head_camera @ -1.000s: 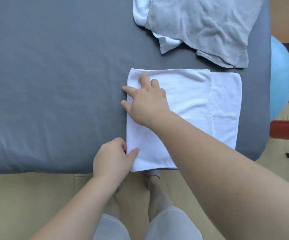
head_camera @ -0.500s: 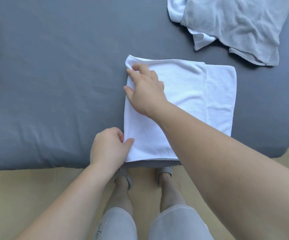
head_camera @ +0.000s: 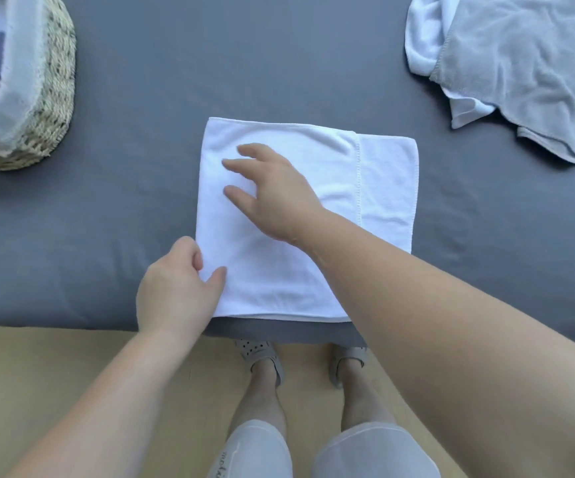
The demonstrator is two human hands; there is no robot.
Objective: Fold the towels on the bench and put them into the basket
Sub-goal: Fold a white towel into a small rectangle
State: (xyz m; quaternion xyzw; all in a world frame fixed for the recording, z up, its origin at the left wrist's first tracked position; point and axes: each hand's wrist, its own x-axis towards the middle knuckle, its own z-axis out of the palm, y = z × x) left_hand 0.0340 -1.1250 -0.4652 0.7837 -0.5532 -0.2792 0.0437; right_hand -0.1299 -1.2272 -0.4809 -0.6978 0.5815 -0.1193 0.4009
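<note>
Right hand (head_camera: 275, 194) slid back from far-left corner to middle of folded white terry towel (head_camera: 279, 288), fingers spread loose, gripping nothing; touching or hovering, can't tell. Left hand (head_camera: 175, 288) pinches towel's near-left edge, thumb on top. Towel lies at near edge of grey padded bench (head_camera: 141, 201). Woven straw basket with white liner (head_camera: 55, 98) sits far left, now in view; crumpled grey towel (head_camera: 527, 63) far right.

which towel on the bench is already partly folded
The white towel in the centre, one layer folded over; the grey towel at right lies crumpled.
</note>
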